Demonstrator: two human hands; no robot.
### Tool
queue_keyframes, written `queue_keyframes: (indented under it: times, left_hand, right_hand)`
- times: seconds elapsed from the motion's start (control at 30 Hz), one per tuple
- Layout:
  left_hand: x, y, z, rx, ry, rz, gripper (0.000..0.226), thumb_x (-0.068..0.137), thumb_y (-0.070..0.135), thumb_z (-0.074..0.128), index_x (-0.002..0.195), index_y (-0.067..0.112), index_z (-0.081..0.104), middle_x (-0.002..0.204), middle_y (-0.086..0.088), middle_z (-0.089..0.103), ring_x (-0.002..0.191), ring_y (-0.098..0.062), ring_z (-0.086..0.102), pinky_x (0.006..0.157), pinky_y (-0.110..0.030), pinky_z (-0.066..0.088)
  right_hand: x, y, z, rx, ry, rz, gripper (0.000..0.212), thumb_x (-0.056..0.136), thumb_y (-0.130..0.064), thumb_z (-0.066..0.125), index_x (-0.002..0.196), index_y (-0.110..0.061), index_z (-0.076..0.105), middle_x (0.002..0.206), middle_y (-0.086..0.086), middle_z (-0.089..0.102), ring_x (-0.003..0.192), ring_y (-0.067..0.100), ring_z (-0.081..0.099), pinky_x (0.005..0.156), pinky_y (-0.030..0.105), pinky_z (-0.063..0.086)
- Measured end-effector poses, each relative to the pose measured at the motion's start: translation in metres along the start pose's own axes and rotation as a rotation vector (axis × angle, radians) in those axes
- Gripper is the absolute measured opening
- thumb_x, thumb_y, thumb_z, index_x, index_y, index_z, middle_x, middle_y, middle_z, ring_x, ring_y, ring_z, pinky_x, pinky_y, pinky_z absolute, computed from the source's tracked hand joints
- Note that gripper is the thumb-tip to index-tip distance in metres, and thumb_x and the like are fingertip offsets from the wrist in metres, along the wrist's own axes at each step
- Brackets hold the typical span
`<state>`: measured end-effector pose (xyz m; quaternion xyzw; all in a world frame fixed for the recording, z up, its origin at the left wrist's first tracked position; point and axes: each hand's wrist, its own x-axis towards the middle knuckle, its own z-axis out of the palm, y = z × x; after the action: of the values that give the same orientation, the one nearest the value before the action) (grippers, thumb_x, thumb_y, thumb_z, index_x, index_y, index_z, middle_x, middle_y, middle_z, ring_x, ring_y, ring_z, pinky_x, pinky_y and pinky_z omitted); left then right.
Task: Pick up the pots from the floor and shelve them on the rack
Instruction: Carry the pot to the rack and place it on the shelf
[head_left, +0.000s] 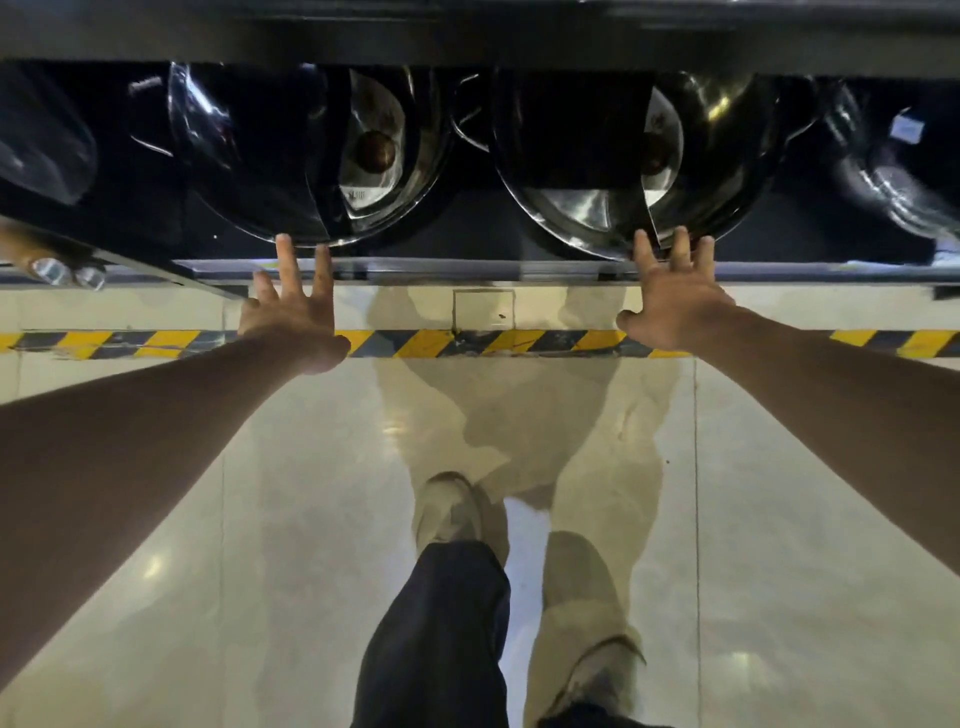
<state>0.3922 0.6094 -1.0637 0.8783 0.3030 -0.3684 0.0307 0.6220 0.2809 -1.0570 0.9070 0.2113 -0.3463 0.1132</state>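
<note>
Two large shiny steel pots lie on the rack's low dark shelf (467, 269), their round faces toward me. My left hand (293, 306) is spread open, and its fingertips touch the lower rim of the left pot (311, 156). My right hand (672, 293) is also spread open, fingertips against the lower rim of the right pot (587, 171). Neither hand grips anything. No pot is visible on the floor in this view.
More wrapped steel pots sit at the shelf's far left (47, 150) and far right (893, 171). A yellow and black hazard stripe (467, 343) runs across the glossy tiled floor (311, 519) in front of the rack. My legs and shoes (452, 512) stand below.
</note>
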Motion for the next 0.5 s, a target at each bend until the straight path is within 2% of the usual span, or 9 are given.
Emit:
queue_keyframes:
  times: [0.1,0.23,0.3,0.5]
  left_hand:
    - [0.0,0.006,-0.007,0.005,-0.027,-0.02,0.114,0.082,0.029,0.064,0.153,0.027,-0.025,0.157,-0.015,-0.04,0.15,-0.047,0.005,0.109,-0.054,0.034]
    - [-0.005,0.019,-0.016,-0.006,-0.044,-0.067,0.113,0.083,0.031,0.067,0.156,0.021,-0.02,0.16,-0.019,-0.032,0.148,-0.045,0.015,0.104,-0.051,0.038]
    - [-0.009,0.025,-0.023,-0.019,-0.048,-0.075,0.112,0.084,0.03,0.067,0.157,0.02,-0.018,0.162,-0.018,-0.028,0.146,-0.046,0.017,0.102,-0.051,0.039]
    - [-0.066,0.06,-0.045,-0.03,-0.071,0.073,0.105,0.088,0.034,0.061,0.156,0.022,-0.019,0.163,-0.017,-0.026,0.148,-0.048,0.012,0.105,-0.056,0.036]
  right_hand:
    - [0.002,0.0,-0.001,0.013,-0.019,0.01,0.105,0.09,-0.052,0.059,0.158,-0.03,-0.018,0.166,0.015,-0.019,0.149,0.045,-0.019,0.117,0.059,0.018]
    - [0.009,-0.002,0.001,-0.03,-0.016,-0.028,0.105,0.09,-0.059,0.052,0.158,-0.022,-0.019,0.163,0.027,-0.016,0.148,0.045,-0.022,0.121,0.056,-0.003]
    - [0.01,-0.001,0.0,-0.032,-0.023,-0.03,0.108,0.088,-0.062,0.053,0.157,-0.022,-0.02,0.163,0.027,-0.016,0.147,0.045,-0.023,0.121,0.055,-0.006]
    - [-0.044,0.011,-0.024,0.149,0.05,-0.036,0.098,0.089,-0.052,0.054,0.16,-0.028,-0.009,0.167,0.014,-0.013,0.151,0.037,-0.015,0.118,0.054,0.021]
